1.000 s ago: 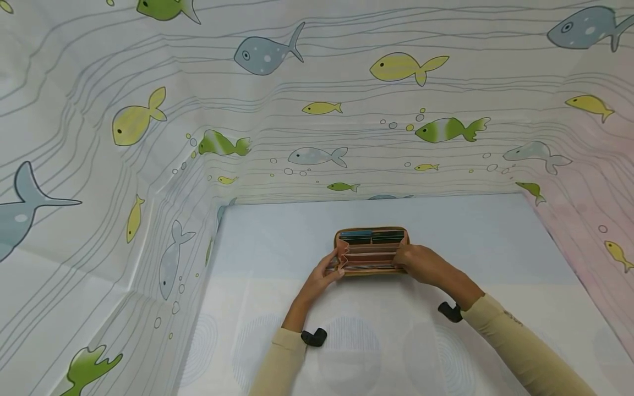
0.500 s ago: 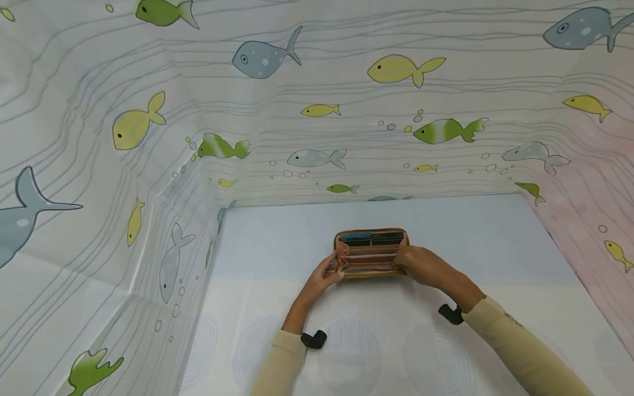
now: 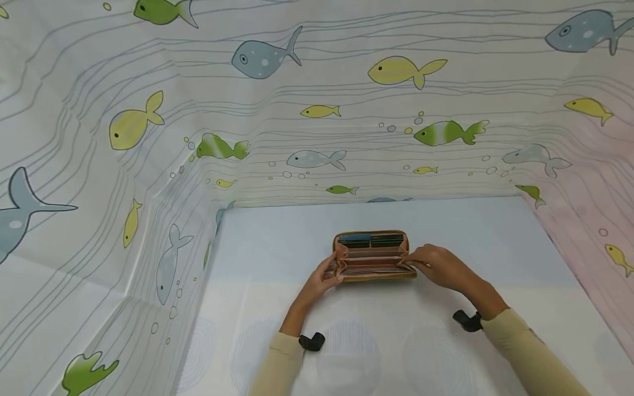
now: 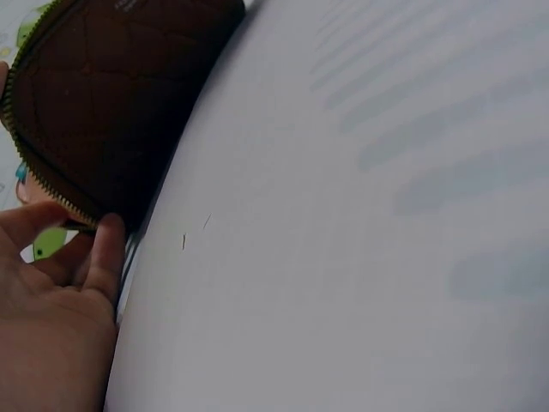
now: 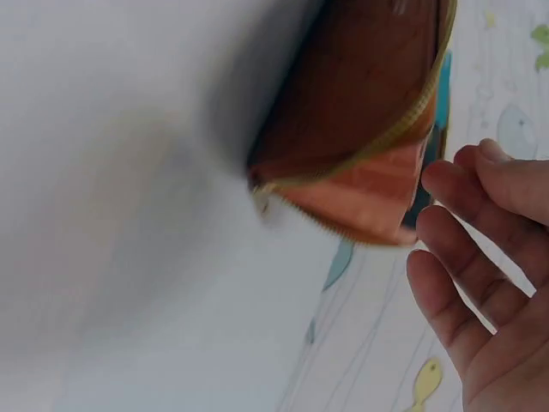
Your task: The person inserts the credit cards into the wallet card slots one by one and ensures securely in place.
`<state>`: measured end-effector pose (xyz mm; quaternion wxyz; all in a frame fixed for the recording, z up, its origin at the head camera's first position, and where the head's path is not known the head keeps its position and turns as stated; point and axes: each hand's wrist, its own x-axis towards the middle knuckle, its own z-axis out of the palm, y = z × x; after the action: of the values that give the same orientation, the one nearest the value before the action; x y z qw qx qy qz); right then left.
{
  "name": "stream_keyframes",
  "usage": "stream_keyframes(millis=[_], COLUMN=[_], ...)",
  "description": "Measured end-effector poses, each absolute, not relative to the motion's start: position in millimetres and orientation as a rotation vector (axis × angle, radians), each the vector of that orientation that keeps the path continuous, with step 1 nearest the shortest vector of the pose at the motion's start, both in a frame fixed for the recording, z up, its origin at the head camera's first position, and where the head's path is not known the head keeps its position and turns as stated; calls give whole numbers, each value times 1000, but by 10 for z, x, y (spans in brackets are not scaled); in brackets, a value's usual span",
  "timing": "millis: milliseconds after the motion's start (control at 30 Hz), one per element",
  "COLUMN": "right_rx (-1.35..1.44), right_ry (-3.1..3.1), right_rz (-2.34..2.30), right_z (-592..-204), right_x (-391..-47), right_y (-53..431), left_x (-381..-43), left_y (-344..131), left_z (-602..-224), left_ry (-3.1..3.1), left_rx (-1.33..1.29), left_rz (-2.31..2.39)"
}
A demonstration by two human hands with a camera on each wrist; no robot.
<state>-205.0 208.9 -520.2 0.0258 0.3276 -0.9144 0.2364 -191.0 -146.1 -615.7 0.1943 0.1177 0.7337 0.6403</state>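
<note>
A zip-around wallet stands spread wide on the table, brown and quilted outside, with pinkish inner dividers and a gold-toned zip. Dark and blue cards fill the slots along its far inner side. My left hand grips the wallet's left end, thumb in front; the left wrist view shows its fingertips pinching the zip edge. By the right end is my right hand, fingertips close to the inner dividers. In the right wrist view its fingers are loosely bent, with nothing visible between them; whether they touch the wallet is unclear.
The table has a pale blue far part and a white near part with printed circles. Fish-patterned sheeting rises behind and on both sides. A small black device is strapped to each wrist.
My right hand has drawn back to the right, out of the wallet's inside. The wallet's near right corner now flares outward. My left hand keeps its grip.
</note>
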Motion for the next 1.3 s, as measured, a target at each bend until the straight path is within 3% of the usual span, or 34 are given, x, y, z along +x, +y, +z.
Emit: stream_keyframes(millis=[600,833,1100,1300], right_rx=[542,448,415,385], right_ry=[-3015,-3036,-3040,-3063], right_rz=[739,741,774,791], right_z=[-5376,-5410,-5432,-5432], right_x=[-1856,-1808,-1735,-1685], right_y=[3053,3201,3248,3296], left_x=[-1909,-1940,-1855,-1800], left_y=[-1461,-1468,-1443,-1432], left_z=[-6159,-6135,-5738,-5645], left_ry=[2107,2138,2124,2149], left_rx=[412,520,556,503], left_rz=[1784,1731,1699,1686])
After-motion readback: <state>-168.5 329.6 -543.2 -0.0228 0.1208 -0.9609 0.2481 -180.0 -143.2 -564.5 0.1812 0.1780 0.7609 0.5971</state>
